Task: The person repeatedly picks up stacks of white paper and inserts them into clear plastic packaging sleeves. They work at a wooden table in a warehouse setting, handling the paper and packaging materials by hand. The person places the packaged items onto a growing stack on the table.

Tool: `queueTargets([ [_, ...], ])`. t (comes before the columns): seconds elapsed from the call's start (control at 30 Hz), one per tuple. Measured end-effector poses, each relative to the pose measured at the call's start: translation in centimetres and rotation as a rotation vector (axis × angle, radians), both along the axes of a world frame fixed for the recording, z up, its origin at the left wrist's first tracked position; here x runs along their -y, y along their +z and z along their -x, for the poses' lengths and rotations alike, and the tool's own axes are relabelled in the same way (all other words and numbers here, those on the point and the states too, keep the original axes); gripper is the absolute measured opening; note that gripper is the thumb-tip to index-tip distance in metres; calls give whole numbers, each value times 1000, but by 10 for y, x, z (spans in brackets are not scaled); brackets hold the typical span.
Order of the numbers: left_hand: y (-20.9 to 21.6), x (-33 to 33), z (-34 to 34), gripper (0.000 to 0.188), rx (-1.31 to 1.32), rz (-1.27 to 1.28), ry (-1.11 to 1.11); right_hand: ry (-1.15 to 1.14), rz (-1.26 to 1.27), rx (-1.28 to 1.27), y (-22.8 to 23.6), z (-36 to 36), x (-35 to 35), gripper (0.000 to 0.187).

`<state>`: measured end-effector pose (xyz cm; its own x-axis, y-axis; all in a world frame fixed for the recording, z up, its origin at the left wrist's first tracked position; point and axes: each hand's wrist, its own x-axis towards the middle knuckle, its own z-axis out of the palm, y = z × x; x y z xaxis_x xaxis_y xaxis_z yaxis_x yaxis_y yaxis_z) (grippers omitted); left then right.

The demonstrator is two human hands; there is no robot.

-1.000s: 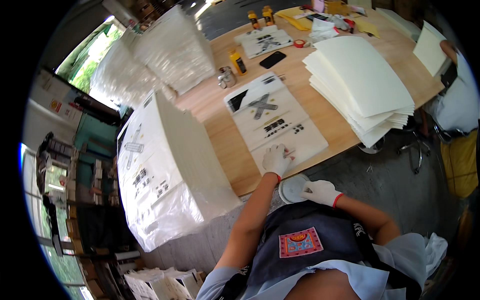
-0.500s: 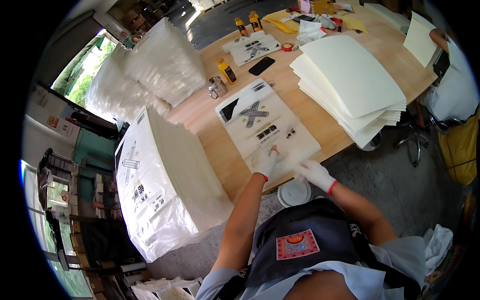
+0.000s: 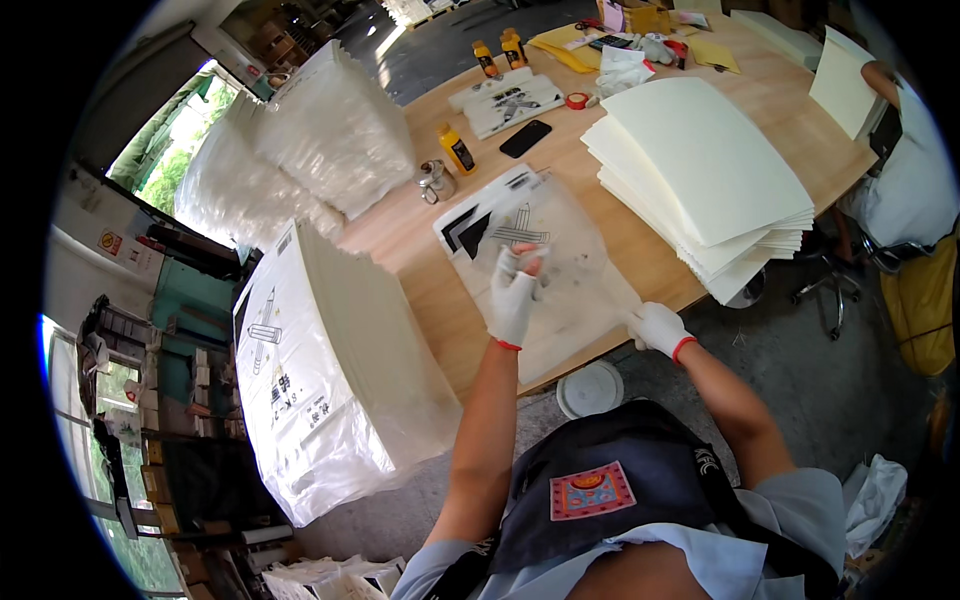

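Note:
A translucent printed plastic bag point(image 3: 575, 275) is partly raised off a small pile of similar bags point(image 3: 463, 222) at the table's front edge. My left hand point(image 3: 512, 297), in a white glove with bare fingertips, is over the bag's middle with its fingers curled and pinching the film. At the bag's near right edge, my right hand point(image 3: 658, 328) in a white red-cuffed glove has its fingers closed on the plastic. The film looks slack and hazy between both hands, blurring the print.
To the right, a tall fanned stack of cream paper sheets point(image 3: 705, 160) overhangs the table edge. Wrapped paper packs point(image 3: 300, 370) stand at left. A metal pot point(image 3: 435, 182), yellow bottle point(image 3: 457, 149) and black phone point(image 3: 525, 139) lie beyond. Another person point(image 3: 915, 170) sits far right.
My left hand has moved up and away from me over the bag, its fingers now curled. My right hand has shifted right and slightly farther away, and the top bag is lifted and askew.

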<state>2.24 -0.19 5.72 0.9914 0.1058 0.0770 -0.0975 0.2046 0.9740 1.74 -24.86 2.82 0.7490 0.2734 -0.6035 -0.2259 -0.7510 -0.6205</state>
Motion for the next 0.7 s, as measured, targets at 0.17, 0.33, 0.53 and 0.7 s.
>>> queueTargets([
  [0.17,27,79,18,13,-91,-397,-154,-145,-497,648,4,4,-38,40],
  [0.33,55,128,95,31,784,-834,-317,33,-604,718,-8,8,-68,31],
  [0.53,-6,120,67,28,620,-860,-248,74,-500,814,15,15,-26,21],
  [0.7,-8,77,52,17,21,-396,-15,112,-91,1408,81,25,53,21],
])
